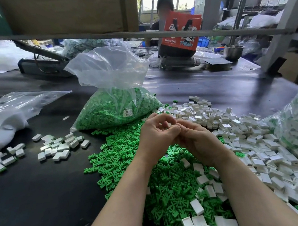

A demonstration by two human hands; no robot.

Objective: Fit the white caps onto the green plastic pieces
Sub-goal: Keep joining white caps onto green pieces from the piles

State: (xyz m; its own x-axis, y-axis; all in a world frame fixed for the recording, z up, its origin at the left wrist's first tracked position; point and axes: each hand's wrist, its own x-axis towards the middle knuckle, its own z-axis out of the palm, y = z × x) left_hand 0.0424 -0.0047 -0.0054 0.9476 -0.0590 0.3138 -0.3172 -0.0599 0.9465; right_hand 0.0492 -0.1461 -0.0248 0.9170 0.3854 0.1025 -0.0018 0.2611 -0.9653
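My left hand (156, 132) and right hand (194, 137) met, fingers curled together; their contents hidden. White caps (240, 126) looked light, stiff, best pinched by edges.

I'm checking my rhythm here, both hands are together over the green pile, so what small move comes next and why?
Probably press the parts between your fingertips together, then drop the result onto the finished group at left. The left hand and right hand meet with fingers curled as if pinching something; what they hold is hidden.
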